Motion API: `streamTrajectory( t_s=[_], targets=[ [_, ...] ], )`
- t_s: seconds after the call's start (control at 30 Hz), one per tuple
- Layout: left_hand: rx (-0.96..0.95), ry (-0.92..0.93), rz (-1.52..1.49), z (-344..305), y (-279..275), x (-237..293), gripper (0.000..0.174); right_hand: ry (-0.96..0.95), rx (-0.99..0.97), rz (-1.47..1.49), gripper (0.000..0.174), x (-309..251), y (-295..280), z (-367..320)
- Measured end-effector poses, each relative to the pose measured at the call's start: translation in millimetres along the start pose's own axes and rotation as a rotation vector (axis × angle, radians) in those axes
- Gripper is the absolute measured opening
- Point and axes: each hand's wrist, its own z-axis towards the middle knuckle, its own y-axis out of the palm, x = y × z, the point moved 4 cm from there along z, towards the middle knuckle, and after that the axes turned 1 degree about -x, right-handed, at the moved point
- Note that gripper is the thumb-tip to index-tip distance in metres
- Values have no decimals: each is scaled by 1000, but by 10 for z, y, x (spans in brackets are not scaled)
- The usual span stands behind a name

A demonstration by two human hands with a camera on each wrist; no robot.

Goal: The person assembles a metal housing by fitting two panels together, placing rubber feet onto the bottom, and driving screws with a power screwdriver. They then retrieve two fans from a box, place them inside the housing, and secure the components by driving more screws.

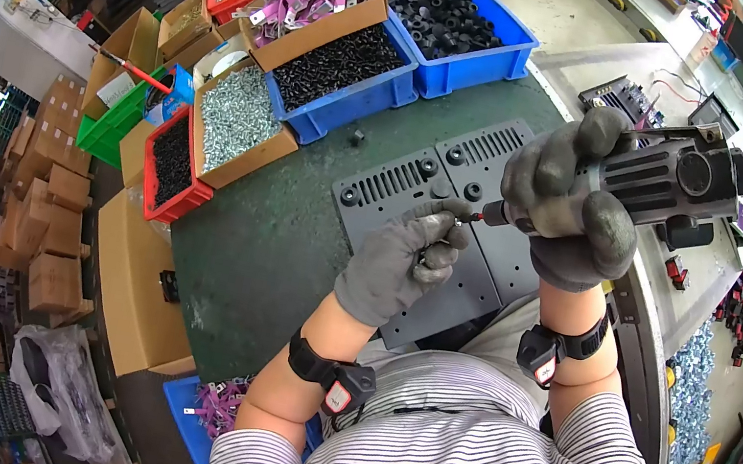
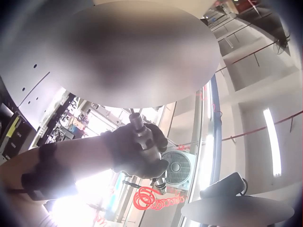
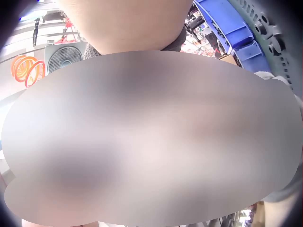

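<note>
"How are the hands?"
"Right hand (image 1: 572, 193) wrapped around one driver (image 1: 669, 180); left hand (image 1: 398, 262) curled, pinching one tiny piece (image 1: 462, 220) at the driver's tip."
"And below?"
"Two grey panels (image 1: 444, 316) at the desk's (image 1: 229, 306) near edge, four round black fittings (image 1: 428, 166); two blue bins (image 1: 482, 69) far."

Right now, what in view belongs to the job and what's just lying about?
In the job, it seems:
power driver, in the right hand
grey slotted panels, under the left hand
round black fittings on them

Apparently just lying about:
stacked cartons
plastic-wrapped bundle
fan unit
</note>
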Motion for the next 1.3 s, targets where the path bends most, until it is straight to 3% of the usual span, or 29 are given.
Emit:
streamTrajectory(
  t_s=[0.13,0.23,0.33,0.43,0.53,0.6,0.63,0.7,0.73,0.8,0.87,0.93,0.97,1.1,1.17,1.2,1.27,1.3],
  targets=[
    [-59,-34,-39,49,14,-48,20,-47,-11,-120,43,-3,5,22],
    [-124,-109,-121,80,38,-103,22,-71,-48,-76,43,-38,-63,-34],
    [-109,-144,-120,118,48,-129,21,24,46,42,42,-68,-129,-110],
    [-58,-176,-33,151,106,-129,19,2,22,-1,40,-104,-168,-98],
    [-42,-215,119,169,220,-94,22,-27,161,-88,44,-162,-302,-108],
    [236,95,1119,226,279,124,23,-84,278,-27,39,-222,-467,-122],
    [235,95,1126,284,270,190,23,-90,279,-24,39,-253,-530,-109],
    [301,128,1686,427,270,395,27,-114,405,-153,37,-315,-676,-110],
    [298,124,1691,498,293,430,27,-118,411,-152,37,-319,-698,-102],
    [353,-26,2174,642,358,489,33,-75,455,-150,37,-315,-754,-87],
    [353,-97,2218,827,389,457,37,-31,459,-188,39,-301,-777,-82],
    [313,-328,2449,989,424,410,34,-78,520,-351,42,-280,-773,-50],
    [287,-410,2459,1038,451,411,32,-27,485,-368,44,-264,-868,-73],
    [217,-369,2398,1266,526,531,32,-32,504,-471,44,-328,-971,25],
    [175,-76,2211,1456,544,602,33,-53,528,-526,40,-345,-1076,134],
    [167,-64,2212,1554,494,598,33,-66,554,-578,36,-357,-1132,190],
    [218,142,2137,1748,476,620,34,-75,552,-572,27,-331,-1228,327],
    [220,127,2114,1789,502,591,33,-51,520,-591,26,-297,-1279,383]
  ],
)
